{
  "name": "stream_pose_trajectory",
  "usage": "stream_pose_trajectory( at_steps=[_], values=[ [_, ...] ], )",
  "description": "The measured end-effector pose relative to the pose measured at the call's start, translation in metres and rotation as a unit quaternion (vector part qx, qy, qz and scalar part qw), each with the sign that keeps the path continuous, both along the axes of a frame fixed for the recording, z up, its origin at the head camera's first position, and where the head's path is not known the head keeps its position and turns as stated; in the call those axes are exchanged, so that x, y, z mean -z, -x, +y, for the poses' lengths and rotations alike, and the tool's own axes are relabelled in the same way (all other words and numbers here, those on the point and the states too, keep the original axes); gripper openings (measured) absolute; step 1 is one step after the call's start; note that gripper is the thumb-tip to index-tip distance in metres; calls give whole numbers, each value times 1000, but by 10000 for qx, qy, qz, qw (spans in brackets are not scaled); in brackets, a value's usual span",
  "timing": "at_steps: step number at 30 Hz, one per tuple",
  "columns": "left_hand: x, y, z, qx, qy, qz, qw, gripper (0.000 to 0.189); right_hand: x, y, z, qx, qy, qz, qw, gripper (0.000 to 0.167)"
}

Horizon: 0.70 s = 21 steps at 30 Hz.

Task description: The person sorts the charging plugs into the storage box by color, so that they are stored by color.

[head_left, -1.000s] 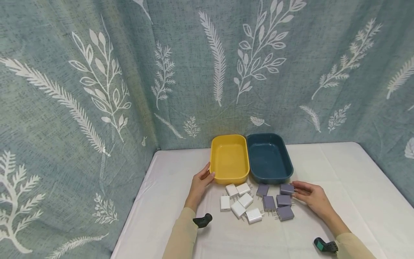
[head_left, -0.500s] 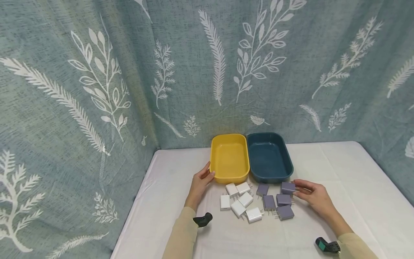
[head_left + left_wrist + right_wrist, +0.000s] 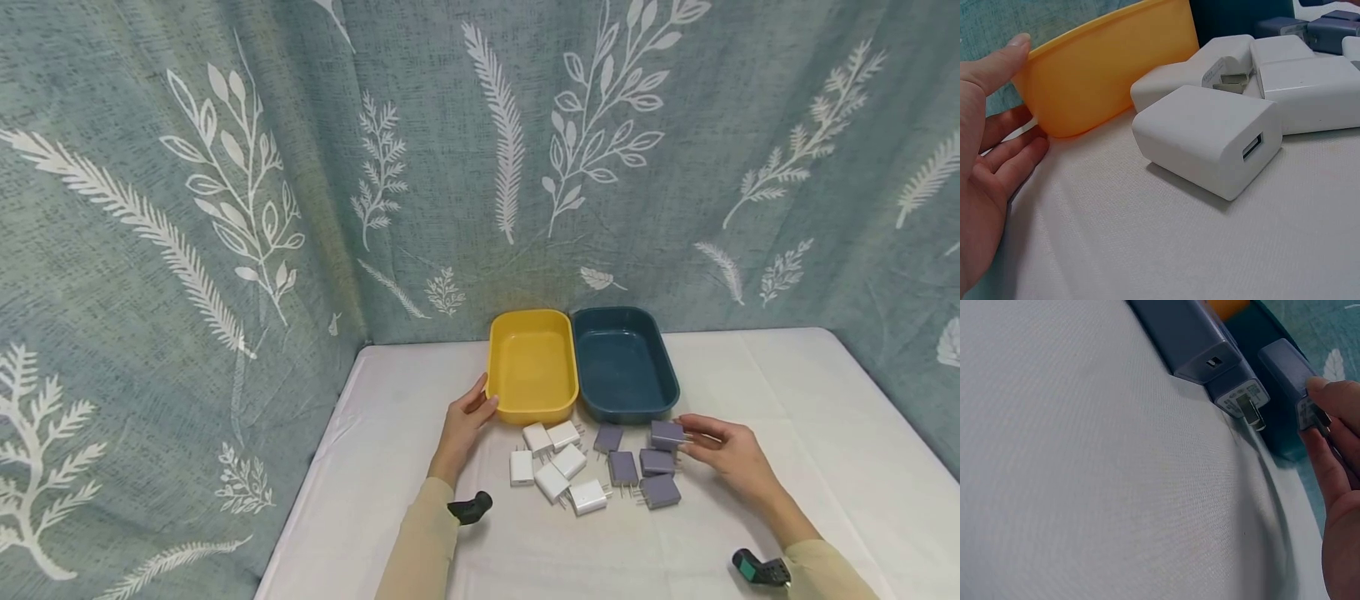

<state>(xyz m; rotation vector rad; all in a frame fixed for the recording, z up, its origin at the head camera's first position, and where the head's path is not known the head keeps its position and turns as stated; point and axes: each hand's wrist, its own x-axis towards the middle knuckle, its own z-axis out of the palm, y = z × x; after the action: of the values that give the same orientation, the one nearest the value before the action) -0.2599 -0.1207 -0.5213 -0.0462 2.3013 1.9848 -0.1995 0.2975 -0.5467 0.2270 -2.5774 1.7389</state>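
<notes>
My right hand (image 3: 731, 457) pinches a purple plug-in charger (image 3: 666, 434) between thumb and fingers, at its prong end. In the right wrist view this charger (image 3: 1285, 362) is raised above the tabletop, overlapping the blue tray, prongs toward the palm. Below it sit several other purple chargers (image 3: 660, 492). My left hand (image 3: 457, 433) holds the near left corner of the yellow tray (image 3: 534, 417), thumb at the rim and fingers lower on the outside, as the left wrist view shows. Several white chargers (image 3: 1207, 140) lie in front of that tray.
A dark blue tray (image 3: 632, 415) stands against the yellow one's right side. Both are bare inside. A patterned curtain (image 3: 450, 167) hangs behind and left of the table, which has a white cloth (image 3: 765, 400). Black wrist devices (image 3: 761, 569) sit at both sleeves.
The purple charger in my right hand has come up slightly off the table since one second ago. My left hand stays at the yellow tray.
</notes>
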Motion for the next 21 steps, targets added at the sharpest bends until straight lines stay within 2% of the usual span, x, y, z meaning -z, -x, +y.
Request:
stream_pose_trajectory(
  at_steps=[5, 13, 21],
  values=[
    [2, 2, 0, 16, 35, 43, 10000, 58, -1, 0, -2, -39, 6, 73, 10000, 52],
    [31, 17, -4, -62, -171, 118, 9998, 60, 0, 1, -7, -157, 82, 416, 9990, 48],
    [36, 17, -3, -137, -35, 232, 9996, 61, -2, 2, -11, -210, 132, 531, 9983, 46]
  ],
)
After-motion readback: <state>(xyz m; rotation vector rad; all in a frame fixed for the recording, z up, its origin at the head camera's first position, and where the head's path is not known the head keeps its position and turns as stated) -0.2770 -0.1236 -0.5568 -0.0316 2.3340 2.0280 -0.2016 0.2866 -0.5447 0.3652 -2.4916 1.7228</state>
